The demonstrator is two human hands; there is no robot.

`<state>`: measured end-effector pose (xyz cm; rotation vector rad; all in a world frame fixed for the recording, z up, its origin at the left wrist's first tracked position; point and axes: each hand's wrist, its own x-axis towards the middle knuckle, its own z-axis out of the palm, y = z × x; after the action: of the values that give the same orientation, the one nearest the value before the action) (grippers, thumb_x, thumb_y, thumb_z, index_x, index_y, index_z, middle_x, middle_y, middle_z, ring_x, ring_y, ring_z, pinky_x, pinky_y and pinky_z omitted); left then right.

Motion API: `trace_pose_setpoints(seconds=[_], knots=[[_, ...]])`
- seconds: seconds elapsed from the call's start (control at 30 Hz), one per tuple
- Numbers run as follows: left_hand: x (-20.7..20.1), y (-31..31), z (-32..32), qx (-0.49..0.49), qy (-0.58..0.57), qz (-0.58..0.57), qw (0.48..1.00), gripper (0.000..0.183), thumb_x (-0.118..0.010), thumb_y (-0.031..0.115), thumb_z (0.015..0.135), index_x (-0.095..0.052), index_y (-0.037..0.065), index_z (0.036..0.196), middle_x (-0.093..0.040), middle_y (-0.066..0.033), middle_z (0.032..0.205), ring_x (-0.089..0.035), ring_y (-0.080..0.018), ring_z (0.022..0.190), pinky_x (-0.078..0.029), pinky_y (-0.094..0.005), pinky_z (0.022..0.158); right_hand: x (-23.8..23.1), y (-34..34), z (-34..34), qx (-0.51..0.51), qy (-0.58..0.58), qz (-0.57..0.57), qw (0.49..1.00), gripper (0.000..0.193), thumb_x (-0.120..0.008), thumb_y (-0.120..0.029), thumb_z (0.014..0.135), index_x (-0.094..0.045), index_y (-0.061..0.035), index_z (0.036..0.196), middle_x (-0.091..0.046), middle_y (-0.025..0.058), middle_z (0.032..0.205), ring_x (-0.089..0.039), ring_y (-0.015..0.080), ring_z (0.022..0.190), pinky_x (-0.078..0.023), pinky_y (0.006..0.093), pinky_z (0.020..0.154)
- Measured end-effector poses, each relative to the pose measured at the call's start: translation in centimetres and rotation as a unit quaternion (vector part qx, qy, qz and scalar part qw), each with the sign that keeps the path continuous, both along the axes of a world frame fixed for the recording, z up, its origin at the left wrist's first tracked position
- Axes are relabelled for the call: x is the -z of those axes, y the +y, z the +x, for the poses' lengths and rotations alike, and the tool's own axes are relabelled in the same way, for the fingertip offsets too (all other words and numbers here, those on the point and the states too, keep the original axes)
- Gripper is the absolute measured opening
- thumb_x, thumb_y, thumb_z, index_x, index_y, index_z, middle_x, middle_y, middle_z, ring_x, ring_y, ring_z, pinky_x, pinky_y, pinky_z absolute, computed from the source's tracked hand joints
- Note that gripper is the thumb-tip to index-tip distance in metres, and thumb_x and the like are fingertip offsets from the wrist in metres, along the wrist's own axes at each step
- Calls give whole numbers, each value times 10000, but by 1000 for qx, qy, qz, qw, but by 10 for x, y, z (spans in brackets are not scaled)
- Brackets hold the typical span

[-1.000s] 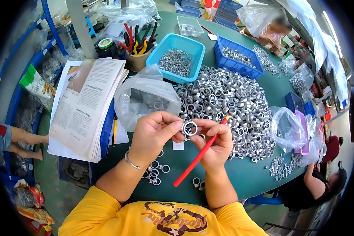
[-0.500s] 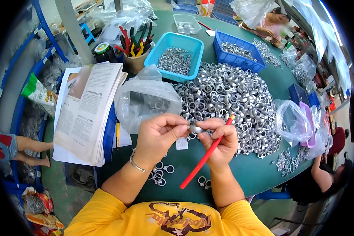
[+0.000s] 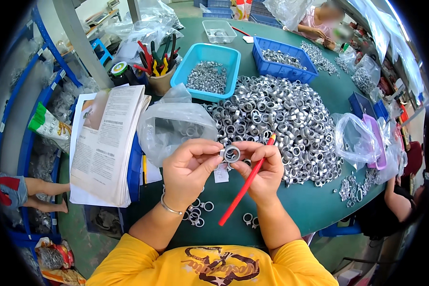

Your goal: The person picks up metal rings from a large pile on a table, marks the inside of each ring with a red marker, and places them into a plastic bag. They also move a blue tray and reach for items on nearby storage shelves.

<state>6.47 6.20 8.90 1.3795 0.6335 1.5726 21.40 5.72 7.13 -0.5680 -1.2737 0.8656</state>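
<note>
Between my two hands a silver metal ring (image 3: 231,154) faces me, its round opening showing. My left hand (image 3: 191,169) pinches the ring's left side between thumb and fingers. My right hand (image 3: 262,172) grips the ring's right side with thumb and forefinger, and also keeps a red pencil (image 3: 247,188) slanted across its fingers. Behind my hands spreads a big heap of similar rings (image 3: 295,128). Below my left hand, near the table's front edge, lies a small group of rings (image 3: 194,215); a couple more rings (image 3: 250,219) lie below my right hand.
A clear plastic bag (image 3: 176,121) and a newspaper stack (image 3: 107,148) lie to the left. Behind stand a turquoise basket (image 3: 176,78), a blue crate (image 3: 307,74) and a pot of pliers (image 3: 162,83). Another person (image 3: 319,24) sits at the far right; clear bags (image 3: 352,143) line the right edge.
The ring has turned from edge-on to showing its round opening. My hands have shifted slightly left, with the red pencil still in the right one.
</note>
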Motion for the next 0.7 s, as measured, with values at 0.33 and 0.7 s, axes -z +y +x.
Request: trace_pose_setpoints(seconds=[0.33, 0.7], knots=[[4, -37, -8, 23, 70, -40, 997, 149, -597, -133, 714, -592, -49, 836, -589, -126, 915, -600, -181, 832, -506, -251, 716, -2, -44, 6, -50, -12, -69, 996, 287, -664, 66, 710, -412, -35, 801, -581, 193, 979, -580, 161, 804, -484, 264, 724], [56, -107, -85, -132, 305, -114, 936, 97, -582, -69, 768, -593, -16, 849, -562, -46, 829, -536, -82, 684, -433, -174, 605, 48, -116, 7, -98, -348, -218, 907, 183, -627, 28, 714, -455, -29, 745, -610, 117, 780, -610, 225, 702, -481, 291, 593]])
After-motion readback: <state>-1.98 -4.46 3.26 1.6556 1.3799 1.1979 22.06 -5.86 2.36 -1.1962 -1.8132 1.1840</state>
